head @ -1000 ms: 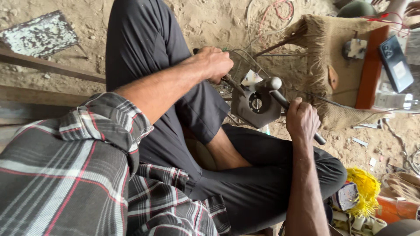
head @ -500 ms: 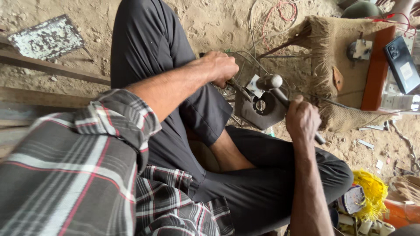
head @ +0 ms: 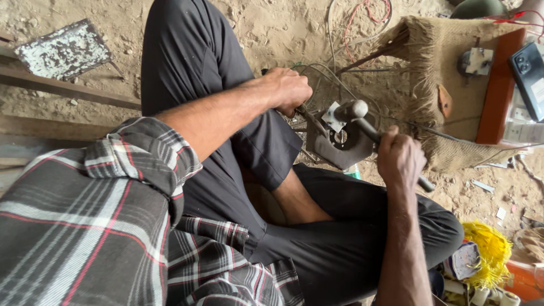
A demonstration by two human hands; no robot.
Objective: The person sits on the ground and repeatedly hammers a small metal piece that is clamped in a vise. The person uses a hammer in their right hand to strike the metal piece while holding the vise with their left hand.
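Head view, looking down on a seated person at work on a sandy floor [head: 272, 28]. Largest in the field are the person's crossed legs in dark trousers [head: 192, 73] and a plaid shirt sleeve [head: 96, 221] in the lower left foreground. A burlap-covered block [head: 447, 85] stands at upper right, with a red-brown wooden board [head: 498, 85] against it and a dark phone [head: 530, 73] lying beyond the board. A flat, paint-flecked metal plate [head: 62, 50] lies on the sand at upper left, just above a long wooden beam [head: 62, 88].

At centre, between the knees, sits a grey metal housing [head: 340, 147] with a round dark opening on its face; it rests close against the lower leg and just in front of the burlap block. The right hand [head: 400, 160] is clenched around a hammer handle [head: 391, 148], whose rounded grey head [head: 357, 107] sits over the top of the housing. The left hand [head: 288, 89] is closed around a thin metal rod [head: 310, 120] that slants down to meet the housing's upper left edge. Loose grey and red wires [head: 362, 17] loop across the sand behind the housing. A bundle of yellow fibres [head: 490, 252] lies at lower right, beside 1 knee.
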